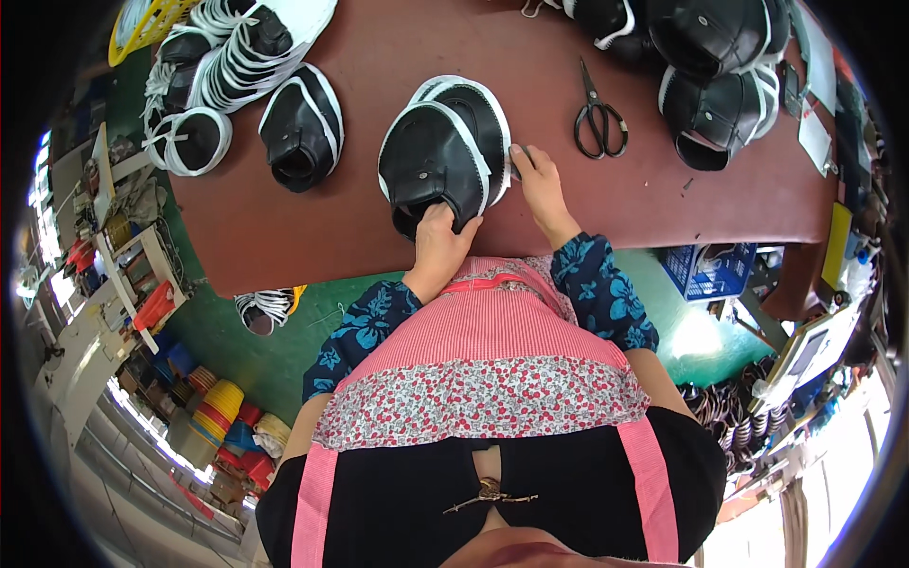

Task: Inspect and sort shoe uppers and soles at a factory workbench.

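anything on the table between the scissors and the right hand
No, in the head view only bare brown table separates the black scissors from the right hand.

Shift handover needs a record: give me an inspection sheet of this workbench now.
Surface: reddish-brown table, mostly bare near the front edge.
Job's things: black shoe upper with white trim, in front of the person.
Clutter: black scissors; piles of similar uppers at upper left and upper right.
Grippers: left hand grips the upper's near edge; right hand presses its right side.
Cables: nothing seen.
Surroundings: green floor, blue crate, stacked coloured tubs.
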The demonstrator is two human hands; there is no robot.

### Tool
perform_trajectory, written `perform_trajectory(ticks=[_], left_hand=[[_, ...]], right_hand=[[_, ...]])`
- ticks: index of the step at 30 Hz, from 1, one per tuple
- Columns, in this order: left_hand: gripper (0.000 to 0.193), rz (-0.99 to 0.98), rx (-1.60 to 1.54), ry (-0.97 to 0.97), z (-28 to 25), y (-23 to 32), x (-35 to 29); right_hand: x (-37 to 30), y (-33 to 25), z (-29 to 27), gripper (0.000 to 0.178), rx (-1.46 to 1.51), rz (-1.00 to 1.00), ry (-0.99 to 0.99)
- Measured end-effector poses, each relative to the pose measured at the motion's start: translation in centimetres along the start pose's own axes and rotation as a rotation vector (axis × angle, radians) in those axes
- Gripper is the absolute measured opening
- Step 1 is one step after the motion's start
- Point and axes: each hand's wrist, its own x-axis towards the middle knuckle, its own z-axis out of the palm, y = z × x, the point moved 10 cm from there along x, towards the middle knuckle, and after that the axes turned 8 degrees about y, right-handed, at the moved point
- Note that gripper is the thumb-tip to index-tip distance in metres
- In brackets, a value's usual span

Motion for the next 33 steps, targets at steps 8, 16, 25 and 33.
perform_trajectory(ticks=[8, 16, 25, 33], left_hand=[[0.043, -0.596, -0.679, 0.149, -7.1, -5.8, -3.7], [0.048, -0.791, -1.114, 0.264, -11.5, -9.1, -7.4], [0.034, -0.023, 0.040, 0.260, -11.3, 2.0, -3.5], [0.035, -0.034, 0.851, -0.095, -18.5, -19.9, 8.4]], right_hand=[[-3.0, -3.7, -0.7, 0.032, 0.303, 0.044, -0.116], [0.1, 4.3, -2.6, 0.034, 0.157, 0.240, 0.008], [1.1, 4.6, -4.3, 0.043, 0.080, 0.206, -0.001], [2.5, 4.6, -5.4, 0.041, -0.021, 0.235, -0.018]])
